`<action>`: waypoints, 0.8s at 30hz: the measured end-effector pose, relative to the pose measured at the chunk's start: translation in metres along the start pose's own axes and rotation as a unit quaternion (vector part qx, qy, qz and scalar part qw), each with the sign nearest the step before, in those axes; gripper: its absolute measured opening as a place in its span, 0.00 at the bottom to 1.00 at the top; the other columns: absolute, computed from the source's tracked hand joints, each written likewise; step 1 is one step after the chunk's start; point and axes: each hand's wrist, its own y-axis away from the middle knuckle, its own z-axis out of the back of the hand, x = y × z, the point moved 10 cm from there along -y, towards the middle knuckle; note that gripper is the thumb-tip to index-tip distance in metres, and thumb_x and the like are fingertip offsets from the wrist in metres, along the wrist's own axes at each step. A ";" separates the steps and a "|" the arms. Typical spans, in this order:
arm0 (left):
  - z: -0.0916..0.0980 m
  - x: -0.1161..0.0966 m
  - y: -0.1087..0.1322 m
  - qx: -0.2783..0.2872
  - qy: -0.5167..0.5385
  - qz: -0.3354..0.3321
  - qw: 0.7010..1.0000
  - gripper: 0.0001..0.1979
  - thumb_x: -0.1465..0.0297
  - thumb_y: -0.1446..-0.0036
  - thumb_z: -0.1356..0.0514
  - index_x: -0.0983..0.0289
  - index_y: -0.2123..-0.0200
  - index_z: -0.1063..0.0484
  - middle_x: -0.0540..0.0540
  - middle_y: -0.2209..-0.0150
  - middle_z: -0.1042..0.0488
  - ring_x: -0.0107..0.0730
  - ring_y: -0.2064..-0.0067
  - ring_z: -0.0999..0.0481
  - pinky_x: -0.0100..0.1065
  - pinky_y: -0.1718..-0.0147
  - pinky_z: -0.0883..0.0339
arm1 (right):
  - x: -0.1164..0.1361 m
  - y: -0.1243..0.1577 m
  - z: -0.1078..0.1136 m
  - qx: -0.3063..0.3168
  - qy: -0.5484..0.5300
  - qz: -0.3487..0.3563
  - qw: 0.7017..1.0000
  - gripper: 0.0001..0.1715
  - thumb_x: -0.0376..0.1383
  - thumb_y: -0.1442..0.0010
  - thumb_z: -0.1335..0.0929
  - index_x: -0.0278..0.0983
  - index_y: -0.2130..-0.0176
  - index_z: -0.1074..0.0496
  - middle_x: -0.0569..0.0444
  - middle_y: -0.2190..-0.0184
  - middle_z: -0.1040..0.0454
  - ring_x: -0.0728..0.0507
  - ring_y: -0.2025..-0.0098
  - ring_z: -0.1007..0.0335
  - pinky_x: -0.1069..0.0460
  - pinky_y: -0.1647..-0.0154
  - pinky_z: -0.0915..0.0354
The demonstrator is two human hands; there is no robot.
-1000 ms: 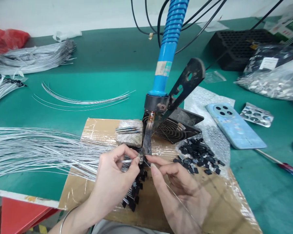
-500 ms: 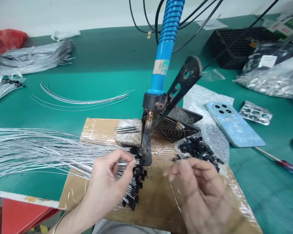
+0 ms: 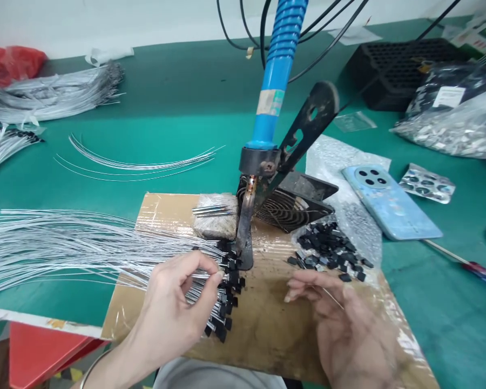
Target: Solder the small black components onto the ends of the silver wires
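Note:
My left hand [image 3: 186,300] is closed in a pinch, thumb against forefinger, on the end of a thin grey-white wire; the very tip is hidden by my fingers. It rests over a bundle of such wires [image 3: 85,246], whose right ends carry small black connectors [image 3: 227,302]. Just beyond my fingertips stands the soldering iron [image 3: 246,216], its tip pointing down in a black bracket. My right hand [image 3: 340,319], slightly blurred, is turned with the palm partly showing. A thin strand of solder wire [image 3: 332,298] lies across its loosely curled fingers.
Loose black pieces [image 3: 332,246] lie on bubble wrap [image 3: 348,156] beside a blue phone [image 3: 391,202]. A small fan [image 3: 291,208] sits behind the iron, next to a wrapped block [image 3: 216,229]. Cardboard [image 3: 275,324] covers the work area. More wires [image 3: 141,166] lie farther back.
My right hand has moved right and toward me, away from the iron, and has turned its palm upward. The solder strand now crosses the fingers. My left hand has barely moved.

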 end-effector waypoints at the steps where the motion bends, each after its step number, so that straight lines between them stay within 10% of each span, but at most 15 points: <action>1: 0.000 -0.001 0.000 0.000 -0.005 -0.007 1.000 0.06 0.73 0.35 0.43 0.60 0.67 0.30 0.49 0.68 0.24 0.29 0.72 0.31 0.33 0.74 0.44 | 0.000 0.000 -0.002 0.008 0.006 0.005 1.000 0.21 0.44 0.32 0.36 0.38 0.63 0.16 0.48 0.67 0.17 0.42 0.71 0.22 0.49 0.72 0.26; 9: 0.011 -0.030 0.011 -0.066 -0.051 -0.191 0.978 0.09 0.81 0.41 0.38 0.61 0.64 0.24 0.52 0.63 0.23 0.36 0.60 0.29 0.40 0.57 0.36 | 0.003 0.001 0.016 -0.069 0.043 -0.034 0.996 0.22 0.47 0.32 0.36 0.39 0.64 0.19 0.53 0.65 0.18 0.45 0.65 0.25 0.51 0.64 0.30; 14: 0.040 -0.029 0.006 -0.136 -0.130 -0.231 0.954 0.07 0.79 0.39 0.38 0.62 0.64 0.24 0.53 0.64 0.22 0.35 0.62 0.27 0.40 0.58 0.33 | -0.040 -0.004 0.064 -0.145 0.048 -0.092 0.984 0.29 0.59 0.44 0.31 0.37 0.71 0.18 0.48 0.71 0.18 0.42 0.73 0.25 0.48 0.71 0.27; 24: 0.076 0.044 -0.164 -0.091 -0.478 -0.200 0.850 0.12 0.69 0.34 0.39 0.67 0.49 0.27 0.60 0.50 0.24 0.42 0.52 0.22 0.48 0.53 0.26 | -0.071 -0.013 0.080 -0.121 0.064 -0.142 0.980 0.30 0.59 0.52 0.28 0.35 0.73 0.18 0.43 0.69 0.17 0.39 0.73 0.23 0.45 0.73 0.25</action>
